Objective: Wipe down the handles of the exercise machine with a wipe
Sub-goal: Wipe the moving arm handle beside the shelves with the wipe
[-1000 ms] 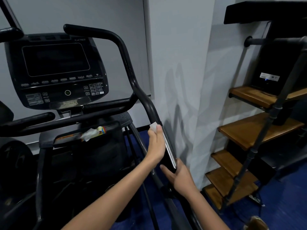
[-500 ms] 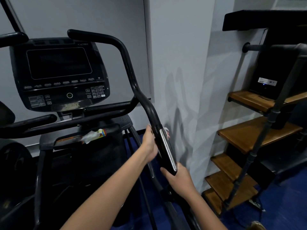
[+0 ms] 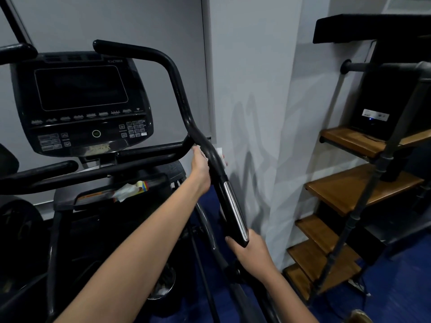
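The exercise machine's long black right handle (image 3: 184,106) curves down from the top to a silver grip strip (image 3: 234,208). My left hand (image 3: 201,169) is wrapped around this handle just above the strip. A white wipe (image 3: 221,156) shows behind the bar under its fingers. My right hand (image 3: 250,252) grips the lower end of the same handle. The black console (image 3: 81,101) with its dark screen sits to the left. A second handle (image 3: 16,51) shows at the upper left.
A grey wall corner (image 3: 245,113) stands close to the right of the handle. Wooden shelves on a dark pipe frame (image 3: 363,190) fill the right side, with a black device (image 3: 382,106) on one. A crumpled wipe and packet (image 3: 129,191) lie in the machine's tray. Blue floor below.
My left hand with the wipe has slid up the handle, from beside the silver strip to the bend above it. My right hand has stayed at the handle's lower end.
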Demonstrator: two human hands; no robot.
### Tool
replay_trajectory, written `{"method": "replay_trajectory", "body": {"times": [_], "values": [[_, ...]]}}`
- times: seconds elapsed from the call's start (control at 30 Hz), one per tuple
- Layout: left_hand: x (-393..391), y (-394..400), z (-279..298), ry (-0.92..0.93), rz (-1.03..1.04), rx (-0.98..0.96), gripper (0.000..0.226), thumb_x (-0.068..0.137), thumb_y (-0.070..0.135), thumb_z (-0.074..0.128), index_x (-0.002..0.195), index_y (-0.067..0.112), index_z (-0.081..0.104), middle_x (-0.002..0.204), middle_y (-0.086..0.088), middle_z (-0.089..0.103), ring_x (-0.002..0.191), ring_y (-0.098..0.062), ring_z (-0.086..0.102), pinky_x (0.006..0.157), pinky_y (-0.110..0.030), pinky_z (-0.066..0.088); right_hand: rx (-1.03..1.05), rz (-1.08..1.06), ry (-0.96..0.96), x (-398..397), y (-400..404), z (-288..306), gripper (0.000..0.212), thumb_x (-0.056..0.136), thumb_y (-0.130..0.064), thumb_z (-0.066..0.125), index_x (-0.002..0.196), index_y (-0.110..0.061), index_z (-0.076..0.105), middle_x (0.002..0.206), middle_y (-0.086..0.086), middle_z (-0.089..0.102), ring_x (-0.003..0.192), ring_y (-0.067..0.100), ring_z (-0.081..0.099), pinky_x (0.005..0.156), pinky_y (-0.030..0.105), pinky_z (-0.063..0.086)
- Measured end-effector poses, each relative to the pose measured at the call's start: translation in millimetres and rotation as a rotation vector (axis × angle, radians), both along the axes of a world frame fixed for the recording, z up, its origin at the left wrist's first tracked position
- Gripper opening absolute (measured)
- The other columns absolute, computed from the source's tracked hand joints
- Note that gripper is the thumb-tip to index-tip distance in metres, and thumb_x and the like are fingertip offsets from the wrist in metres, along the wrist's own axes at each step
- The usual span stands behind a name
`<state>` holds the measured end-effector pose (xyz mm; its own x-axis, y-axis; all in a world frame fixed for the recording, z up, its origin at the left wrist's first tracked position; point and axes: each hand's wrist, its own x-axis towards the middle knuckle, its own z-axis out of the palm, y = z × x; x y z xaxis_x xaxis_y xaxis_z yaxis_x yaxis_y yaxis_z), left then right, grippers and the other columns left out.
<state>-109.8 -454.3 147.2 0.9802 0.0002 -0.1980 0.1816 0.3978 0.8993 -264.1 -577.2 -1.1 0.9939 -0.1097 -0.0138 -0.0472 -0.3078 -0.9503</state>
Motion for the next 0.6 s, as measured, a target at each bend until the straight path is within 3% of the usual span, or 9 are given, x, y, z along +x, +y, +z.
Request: {"method": "replay_trajectory", "body": {"times": [0.07,0.17,0.27,0.3,0.4,0.47,0.53,0.6], "values": [[-15,-6,-23,-0.087,-0.028,0.094,0.075,0.103,0.06,0.013,0.089,0.005,0.062,0.064,-0.01,0.064,0.056,-0.025,0.062,0.069,-0.035,0.056,0.014,0.001,-0.001,0,0,-1,0.018,0.085,-0.034,0.074,0.086,-0.022,0.06,0.063,-0.006,0.06,0.048,0.002,0.055,0.046,0.02,0.045],[-25,-6,-55,-0.204,-0.102,0.237,0.088,0.101,0.061,0.006,0.087,0.003,0.069,0.073,-0.011,0.067,0.072,-0.024,0.064,0.088,-0.041,0.053,0.016,0.004,0.004,2,1,-1,0.018,0.085,-0.033,0.073,0.086,-0.021,0.059,0.063,-0.005,0.06,0.047,0.003,0.055,0.045,0.021,0.044],[-20,5,-56,-0.176,-0.161,0.325,0.103,0.087,0.081,0.01,0.118,-0.002,0.064,0.095,-0.013,0.074,0.096,-0.028,0.069,0.106,-0.046,0.046,-0.006,-0.006,-0.003,2,1,0,0.018,0.085,-0.031,0.073,0.081,-0.022,0.058,0.061,-0.006,0.058,0.046,0.001,0.052,0.044,0.02,0.043],[-20,10,-48,-0.164,-0.16,0.338,0.102,0.086,0.081,0.012,0.117,-0.002,0.061,0.097,-0.015,0.074,0.096,-0.03,0.069,0.105,-0.047,0.047,-0.014,-0.008,-0.006,1,2,0,0.019,0.086,-0.031,0.072,0.08,-0.022,0.057,0.06,-0.007,0.057,0.046,0.001,0.052,0.044,0.019,0.043],[-16,10,-4,-0.082,-0.035,0.192,0.07,0.103,0.06,0.011,0.081,0.008,0.053,0.074,-0.012,0.067,0.044,-0.017,0.062,0.074,-0.036,0.06,-0.033,-0.017,0.004,0,1,1,0.021,0.086,-0.032,0.072,0.078,-0.023,0.055,0.06,-0.007,0.057,0.045,-0.001,0.052,0.044,0.015,0.04],[-12,11,9,-0.071,-0.025,0.179,0.076,0.104,0.056,0.009,0.065,0.012,0.056,0.061,-0.011,0.065,0.036,-0.016,0.055,0.082,-0.042,0.054,-0.067,-0.023,0.01,0,0,1,0.022,0.086,-0.035,0.072,0.077,-0.025,0.054,0.061,-0.008,0.057,0.046,-0.003,0.053,0.045,0.013,0.039],[-6,6,-3,-0.096,-0.106,0.316,0.094,0.097,0.067,0.002,0.066,0.006,0.067,0.072,-0.019,0.069,0.06,-0.028,0.065,0.081,-0.039,0.057,-0.092,-0.031,0.02,-1,0,1,0.022,0.086,-0.038,0.071,0.08,-0.025,0.054,0.064,-0.008,0.059,0.047,-0.005,0.054,0.045,0.012,0.038],[-17,1,-30,-0.129,-0.091,0.575,0.101,0.087,0.08,0.003,0.1,0.003,0.067,0.098,-0.019,0.071,0.089,-0.032,0.068,0.089,-0.04,0.053,-0.102,-0.041,0.019,-3,0,2,0.022,0.086,-0.038,0.07,0.081,-0.024,0.054,0.067,-0.008,0.06,0.048,-0.006,0.054,0.044,0.01,0.038]]}}
